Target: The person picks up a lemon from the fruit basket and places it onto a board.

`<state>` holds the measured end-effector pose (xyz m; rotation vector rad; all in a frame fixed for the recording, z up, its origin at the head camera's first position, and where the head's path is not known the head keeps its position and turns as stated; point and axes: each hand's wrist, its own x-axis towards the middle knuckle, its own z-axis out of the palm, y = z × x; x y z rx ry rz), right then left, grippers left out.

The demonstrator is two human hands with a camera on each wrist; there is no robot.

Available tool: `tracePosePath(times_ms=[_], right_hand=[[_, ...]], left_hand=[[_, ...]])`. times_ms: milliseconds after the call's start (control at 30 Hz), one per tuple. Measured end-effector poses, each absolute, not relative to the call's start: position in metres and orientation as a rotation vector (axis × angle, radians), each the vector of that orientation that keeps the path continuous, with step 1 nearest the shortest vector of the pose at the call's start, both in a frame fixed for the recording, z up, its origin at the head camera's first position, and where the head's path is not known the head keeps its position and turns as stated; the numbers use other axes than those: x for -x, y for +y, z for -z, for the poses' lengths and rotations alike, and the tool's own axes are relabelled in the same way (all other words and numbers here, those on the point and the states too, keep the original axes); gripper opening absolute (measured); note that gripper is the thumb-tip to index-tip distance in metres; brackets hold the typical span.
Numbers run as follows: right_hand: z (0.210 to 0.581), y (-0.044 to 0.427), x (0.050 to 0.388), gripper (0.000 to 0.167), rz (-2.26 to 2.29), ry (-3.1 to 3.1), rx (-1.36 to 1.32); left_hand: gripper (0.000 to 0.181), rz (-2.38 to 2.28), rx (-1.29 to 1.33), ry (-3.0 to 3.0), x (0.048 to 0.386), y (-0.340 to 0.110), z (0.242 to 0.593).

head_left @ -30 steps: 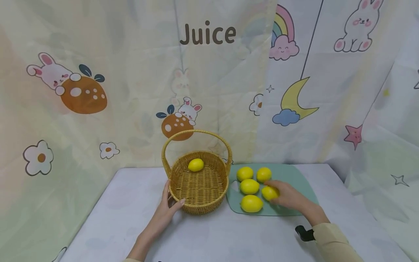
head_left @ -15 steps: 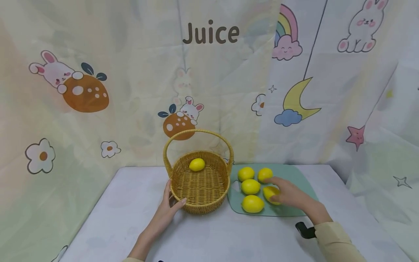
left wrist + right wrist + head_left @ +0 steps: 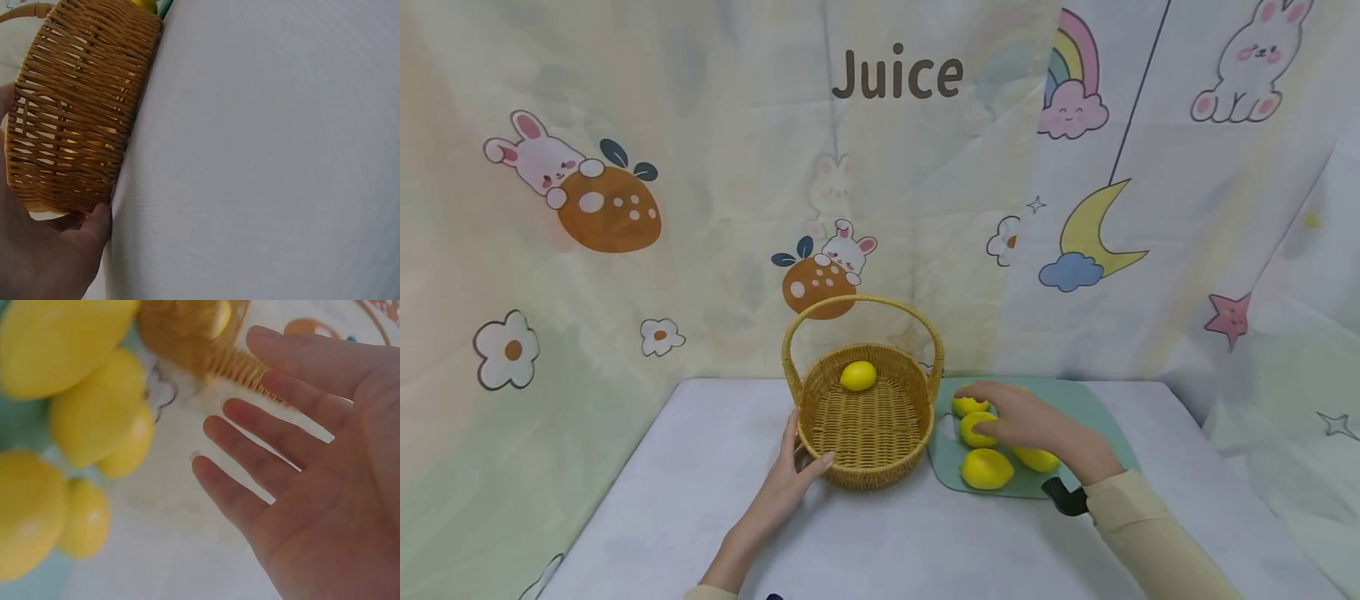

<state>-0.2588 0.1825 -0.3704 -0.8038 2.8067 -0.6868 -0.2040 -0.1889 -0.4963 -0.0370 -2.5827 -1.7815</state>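
A round wicker basket (image 3: 865,479) with a tall arched handle stands on the table, with one lemon (image 3: 858,376) lying inside at its back. My left hand (image 3: 786,483) holds the basket's left front side, fingers along the wall and thumb across the front; the left wrist view shows the thumb (image 3: 97,222) low against the weave. Over the green mat (image 3: 943,475), my right hand (image 3: 1037,425) hovers palm down above several lemons, fingers stretched and holding nothing. A lemon (image 3: 987,469) sits at the mat's front. The hand hides part of the others, nearly all of the back right one.
A white cloth covers the table (image 3: 880,550). Close behind the basket hangs a printed curtain (image 3: 715,208). A black strap-like piece (image 3: 1063,497) sticks out from the right sleeve (image 3: 1131,508). The mat lies just right of the basket.
My right hand has left the front right lemon, which has turned a little, and moved left over the back lemons with straightened fingers. The left hand stays at the basket. The head view has shifted slightly.
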Motion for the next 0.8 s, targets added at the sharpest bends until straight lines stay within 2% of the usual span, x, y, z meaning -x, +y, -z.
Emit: tracePosePath(times_ms=[233,400,633,800], right_hand=[[0.349,0.131,0.277,0.049,0.673,2.724,0.996],[0.342,0.096,0.290,0.049,0.668,2.685,0.991],[0.351,0.051,0.315,0.048,0.630,2.635,1.081],[0.366,0.031,0.336,0.050,0.626,2.622,0.975]], left_hand=[[0.097,1.838,0.045,-2.534,0.204,-0.190,0.499],[0.098,1.840,0.033,-2.534,0.204,-0.190,0.501],[0.096,1.835,0.046,-2.547,0.205,-0.190,0.500],[0.097,1.854,0.043,-2.537,0.205,-0.189,0.500]])
